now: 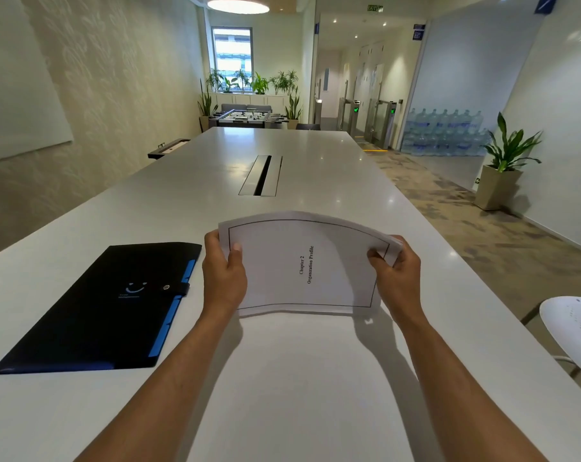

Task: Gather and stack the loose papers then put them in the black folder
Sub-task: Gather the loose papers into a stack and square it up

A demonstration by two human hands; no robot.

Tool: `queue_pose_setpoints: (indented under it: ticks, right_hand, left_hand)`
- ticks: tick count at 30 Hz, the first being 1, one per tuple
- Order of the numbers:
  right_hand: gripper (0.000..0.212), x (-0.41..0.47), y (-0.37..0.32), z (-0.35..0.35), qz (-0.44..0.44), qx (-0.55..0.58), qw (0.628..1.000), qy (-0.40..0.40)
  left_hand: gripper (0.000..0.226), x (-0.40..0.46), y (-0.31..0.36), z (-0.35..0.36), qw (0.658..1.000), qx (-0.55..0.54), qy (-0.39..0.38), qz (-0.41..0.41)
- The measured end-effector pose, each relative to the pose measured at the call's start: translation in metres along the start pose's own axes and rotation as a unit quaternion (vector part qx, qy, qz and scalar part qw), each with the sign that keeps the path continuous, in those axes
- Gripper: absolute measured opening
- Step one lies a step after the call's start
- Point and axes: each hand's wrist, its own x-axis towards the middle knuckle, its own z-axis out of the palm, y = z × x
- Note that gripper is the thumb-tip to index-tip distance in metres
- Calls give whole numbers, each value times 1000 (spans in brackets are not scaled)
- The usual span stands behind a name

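Observation:
A stack of white papers [309,265], its top sheet framed by a black border and printed "Chapter 2 Organization Profile", is held above the white table [282,378], bowed upward in the middle. My left hand [224,271] grips its left edge, thumb on top. My right hand [397,271] grips its right edge. The black folder [95,311] with blue tabs along its right side lies flat and closed with a snap strap, to the left of my left hand.
A cable hatch [260,175] is set into the middle of the table further away. A white chair [575,328] stands at the table's right edge. A potted plant [502,168] stands on the floor to the right.

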Motion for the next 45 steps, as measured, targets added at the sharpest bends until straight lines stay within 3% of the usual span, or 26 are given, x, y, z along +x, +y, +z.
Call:
queue_pose_setpoints:
  ticks: [4,10,17,24,30,34,36,39,42,45]
  right_hand:
    - [23,-3,-2,3,-32,-27,999,22]
    - [32,-23,29,4,67,-19,998,8]
    - [34,-17,24,7,64,-9,998,25]
    - [29,-28,38,1,97,-11,995,-2]
    - [12,-21,31,-5,104,3,995,-4]
    - [20,-18,35,-11,151,17,988,23]
    - [25,-18,38,-12,200,79,975,49]
    - [37,-18,37,-4,273,230,930,89]
    - [35,-22,32,13,302,264,909,117]
    - [41,-35,28,34,325,304,888,119]
  left_hand:
    - [20,-2,2,1,1000,-5,12,5]
    - [26,-20,-17,3,999,-6,-12,-34]
    - [23,-16,-14,7,1000,-19,-8,-23]
    - [22,-29,-34,7,998,15,-38,-56]
    - [24,-4,-31,-2,996,55,-29,-61]
    - [15,11,-37,-20,975,-55,-50,-210]
    - [13,9,-39,-25,957,-124,-57,-256]
    - [17,-2,-36,-19,939,-210,-60,-266]
    - [24,-13,-25,-1,916,-296,-69,-261]
    - [24,-25,-11,25,918,-305,-54,-249]
